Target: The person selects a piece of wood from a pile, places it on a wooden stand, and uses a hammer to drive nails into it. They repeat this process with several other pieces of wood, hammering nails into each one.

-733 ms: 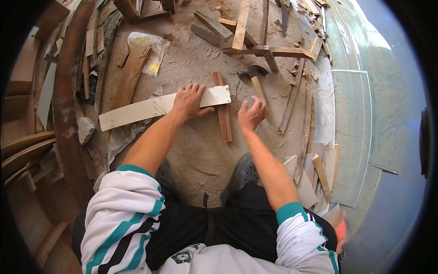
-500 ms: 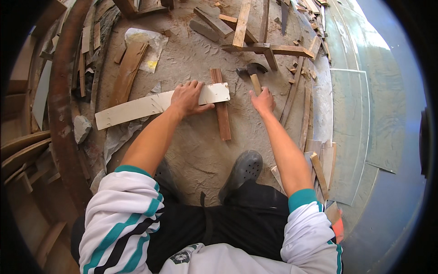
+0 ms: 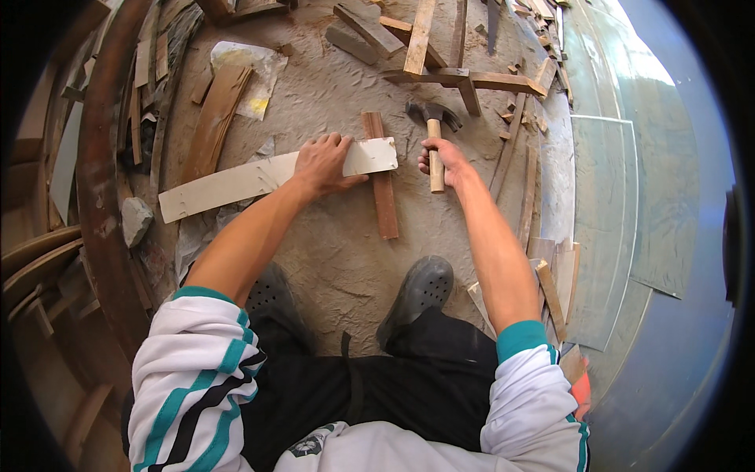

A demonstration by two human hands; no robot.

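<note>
My left hand [image 3: 321, 164] grips a long white board [image 3: 236, 183], its fingers over the far edge and the thumb at the near edge. The board's right end lies across a short reddish-brown wooden strip [image 3: 384, 204], which sticks out on both sides of it. Just right of that end, my right hand [image 3: 450, 164] is closed around the wooden handle of a claw hammer [image 3: 435, 134]. The dark hammer head points away from me, and the handle's butt shows below my fingers. Small marks or nail-like bits dot the white board; I cannot make them out clearly.
A nailed frame of wooden bars [image 3: 472, 79] lies ahead on the dusty ground. Brown planks [image 3: 220, 118] rest beside a plastic bag [image 3: 263, 67] at the far left. Glass sheets [image 3: 602, 228] lie to the right. A grey stone [image 3: 137, 220] sits by a rusty beam [image 3: 114, 181].
The hammer has turned in my right hand: its handle now points straight toward me, and my grip is farther up it. The white board has shifted very slightly; my left hand stays on it.
</note>
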